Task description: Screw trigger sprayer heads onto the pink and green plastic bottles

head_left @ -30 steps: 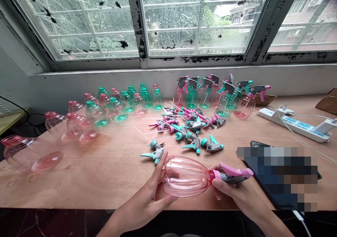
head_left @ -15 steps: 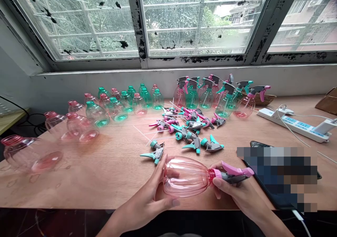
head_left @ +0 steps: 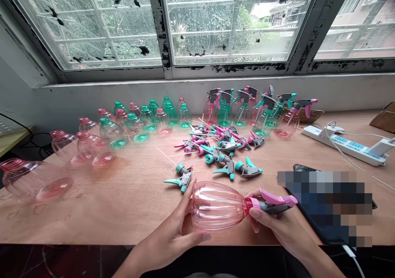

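A clear pink spray bottle (head_left: 217, 207) lies sideways between my hands near the table's front edge, its neck pointing right. My left hand (head_left: 177, 226) wraps round the base end, thumb below and fingers behind. At the neck, my right hand (head_left: 268, 220) grips the pink collar of the spray head (head_left: 276, 202), which sits on the bottle's mouth with its pink trigger facing up. Just beyond my left fingers lies a loose turquoise and grey spray head (head_left: 182, 179). Farther back is a pile of spray heads (head_left: 226, 144) in pink, turquoise and grey.
Several open pink and green bottles (head_left: 135, 127) stand at the left and back. Bottles with spray heads (head_left: 243, 111) stand below the window. To the right are a power strip (head_left: 345, 144) with cables and a dark tablet-like device (head_left: 308, 212), partly blurred out.
Both hands keep the same hold on the spray bottle. The view has shifted very slightly; nothing else has visibly moved.
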Motion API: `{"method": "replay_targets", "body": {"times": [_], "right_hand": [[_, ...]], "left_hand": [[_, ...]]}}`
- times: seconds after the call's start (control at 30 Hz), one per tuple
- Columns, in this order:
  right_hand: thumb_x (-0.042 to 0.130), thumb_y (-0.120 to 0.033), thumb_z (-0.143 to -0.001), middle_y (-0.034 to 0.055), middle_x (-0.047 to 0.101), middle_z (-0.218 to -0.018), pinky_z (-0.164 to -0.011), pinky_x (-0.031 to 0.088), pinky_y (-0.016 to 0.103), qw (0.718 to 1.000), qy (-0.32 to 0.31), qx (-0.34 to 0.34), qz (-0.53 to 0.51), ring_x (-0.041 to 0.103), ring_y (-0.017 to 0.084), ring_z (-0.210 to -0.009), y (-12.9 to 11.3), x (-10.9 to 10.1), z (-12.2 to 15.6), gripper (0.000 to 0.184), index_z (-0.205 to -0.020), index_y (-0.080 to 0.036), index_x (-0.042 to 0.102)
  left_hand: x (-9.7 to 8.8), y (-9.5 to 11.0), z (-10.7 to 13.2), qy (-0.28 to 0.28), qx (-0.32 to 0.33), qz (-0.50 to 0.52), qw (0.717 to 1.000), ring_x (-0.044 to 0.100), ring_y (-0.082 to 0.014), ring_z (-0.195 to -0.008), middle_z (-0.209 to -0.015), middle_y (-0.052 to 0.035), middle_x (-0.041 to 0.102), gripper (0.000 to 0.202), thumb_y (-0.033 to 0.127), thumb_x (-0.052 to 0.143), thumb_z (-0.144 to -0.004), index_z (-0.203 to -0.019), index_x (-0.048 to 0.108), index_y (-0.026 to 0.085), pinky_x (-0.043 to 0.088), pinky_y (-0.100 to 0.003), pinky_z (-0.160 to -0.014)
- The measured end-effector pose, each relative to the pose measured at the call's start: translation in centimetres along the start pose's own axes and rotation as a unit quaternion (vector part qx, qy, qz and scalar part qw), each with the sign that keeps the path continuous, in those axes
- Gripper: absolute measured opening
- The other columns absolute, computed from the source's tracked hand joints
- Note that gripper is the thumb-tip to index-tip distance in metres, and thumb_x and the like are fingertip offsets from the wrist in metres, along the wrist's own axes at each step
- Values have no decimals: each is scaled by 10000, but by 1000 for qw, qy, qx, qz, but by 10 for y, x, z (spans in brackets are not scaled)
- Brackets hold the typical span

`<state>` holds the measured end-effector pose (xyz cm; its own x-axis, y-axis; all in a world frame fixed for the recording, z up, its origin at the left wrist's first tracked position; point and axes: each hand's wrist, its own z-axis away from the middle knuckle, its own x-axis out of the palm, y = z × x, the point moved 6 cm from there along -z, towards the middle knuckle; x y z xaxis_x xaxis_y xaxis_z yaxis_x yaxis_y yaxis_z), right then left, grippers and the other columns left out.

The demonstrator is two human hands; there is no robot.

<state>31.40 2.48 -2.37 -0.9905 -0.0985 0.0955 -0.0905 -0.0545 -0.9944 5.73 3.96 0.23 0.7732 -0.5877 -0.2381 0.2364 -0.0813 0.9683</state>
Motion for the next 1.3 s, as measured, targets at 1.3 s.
{"method": "replay_targets", "body": {"times": [1.3], "right_hand": [[798, -550, -876, -16, 659, -630, -705, 386, 358, 1000, -17, 13, 13, 552, 192, -649, 2, -1, 0, 388, -726, -209, 691]], "left_hand": [[-1, -4, -3, -12, -13, -28, 999, 159, -305, -1644, -1803, 28, 58, 1081, 387, 738, -966, -1656, -93, 428, 136, -437, -1349]]}}
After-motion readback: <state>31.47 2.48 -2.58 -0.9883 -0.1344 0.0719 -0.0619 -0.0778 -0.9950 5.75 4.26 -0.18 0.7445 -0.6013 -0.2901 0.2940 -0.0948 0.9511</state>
